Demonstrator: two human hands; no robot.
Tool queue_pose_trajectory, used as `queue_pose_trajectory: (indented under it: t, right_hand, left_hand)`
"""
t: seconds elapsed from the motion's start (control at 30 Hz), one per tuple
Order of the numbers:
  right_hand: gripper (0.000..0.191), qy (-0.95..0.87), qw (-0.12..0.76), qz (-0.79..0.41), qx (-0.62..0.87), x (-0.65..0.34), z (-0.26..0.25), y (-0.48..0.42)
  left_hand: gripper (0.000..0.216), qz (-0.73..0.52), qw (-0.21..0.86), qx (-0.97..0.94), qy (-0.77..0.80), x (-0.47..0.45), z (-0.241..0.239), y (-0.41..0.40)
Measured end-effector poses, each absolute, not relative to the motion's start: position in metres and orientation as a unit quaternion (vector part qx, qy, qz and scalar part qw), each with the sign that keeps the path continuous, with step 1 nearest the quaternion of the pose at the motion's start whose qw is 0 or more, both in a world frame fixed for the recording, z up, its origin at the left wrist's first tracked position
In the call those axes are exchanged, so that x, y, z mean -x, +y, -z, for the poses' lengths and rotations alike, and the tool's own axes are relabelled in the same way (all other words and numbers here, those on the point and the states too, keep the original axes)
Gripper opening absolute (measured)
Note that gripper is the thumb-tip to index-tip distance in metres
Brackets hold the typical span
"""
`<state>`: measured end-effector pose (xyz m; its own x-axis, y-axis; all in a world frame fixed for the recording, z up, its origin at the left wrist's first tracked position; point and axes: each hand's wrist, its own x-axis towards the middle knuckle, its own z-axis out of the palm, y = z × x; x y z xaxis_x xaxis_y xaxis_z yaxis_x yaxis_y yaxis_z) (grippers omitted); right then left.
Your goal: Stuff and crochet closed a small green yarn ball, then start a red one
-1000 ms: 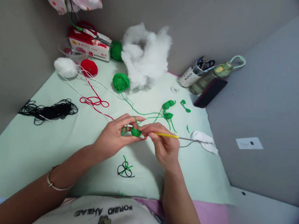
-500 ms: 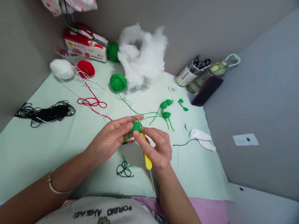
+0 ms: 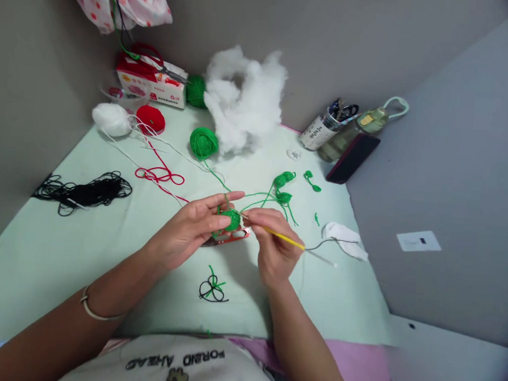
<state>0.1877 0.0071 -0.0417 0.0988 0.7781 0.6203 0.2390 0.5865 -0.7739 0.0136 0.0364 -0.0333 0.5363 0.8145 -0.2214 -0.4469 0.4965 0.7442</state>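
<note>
My left hand (image 3: 191,226) pinches a small green crochet piece (image 3: 232,219) between thumb and fingers, its index finger stretched out with green yarn running over it. My right hand (image 3: 276,246) grips a crochet hook (image 3: 283,236) with a yellow handle, its tip at the right edge of the green piece. The hook's back end points to the right, over the table. Beneath the hands lies a red-and-black tool (image 3: 232,236), partly covered. A green yarn ball (image 3: 203,143) sits farther back, its strand leading toward my left hand.
White stuffing (image 3: 244,103) is heaped at the back. Green crocheted pieces (image 3: 284,187) lie to the right, near a phone (image 3: 353,159), a bottle (image 3: 338,138) and a pen cup (image 3: 319,132). At left are black yarn (image 3: 87,192), a white ball (image 3: 111,120) and a red ball (image 3: 150,120).
The hook has swung from pointing down toward me to pointing right, and my right hand has turned with it. The green piece is tilted differently in my left hand. The view has shifted slightly.
</note>
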Motion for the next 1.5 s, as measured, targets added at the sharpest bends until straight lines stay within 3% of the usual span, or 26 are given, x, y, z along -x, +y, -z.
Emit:
queue_pose_trajectory:
  t: [0.4, 0.57, 0.73, 1.03, 1.2, 1.4, 1.5]
  right_hand:
    - [0.01, -0.501, 0.639, -0.452, 0.37, -0.204, 0.036, 0.013]
    - [0.02, -0.476, 0.594, -0.526, 0.379, -0.203, 0.035, 0.015]
    - [0.017, -0.517, 0.597, -0.488, 0.374, -0.2, 0.039, 0.011]
    - [0.024, -0.458, 0.615, -0.491, 0.413, -0.208, 0.034, 0.018]
    - [0.02, -0.479, 0.586, -0.523, 0.392, -0.208, 0.036, 0.016]
    - [0.017, -0.597, 0.572, -0.374, 0.419, -0.201, 0.039, 0.013]
    - [0.02, -0.563, 0.577, -0.423, 0.414, -0.202, 0.04, 0.013]
  left_hand:
    - [0.045, -0.357, 0.83, -0.349, 0.25, -0.009, 0.037, 0.041]
    - [0.046, -0.334, 0.857, -0.334, 0.208, -0.015, 0.034, 0.04]
    - [0.033, -0.33, 0.872, -0.306, 0.193, -0.019, 0.035, 0.04]
    - [0.042, -0.326, 0.869, -0.316, 0.195, -0.016, 0.041, 0.039]
    - [0.049, -0.348, 0.815, -0.387, 0.252, -0.015, 0.04, 0.035]
    - [0.056, -0.404, 0.705, -0.473, 0.34, -0.022, 0.037, 0.03]
    - [0.054, -0.412, 0.678, -0.496, 0.353, -0.022, 0.035, 0.031]
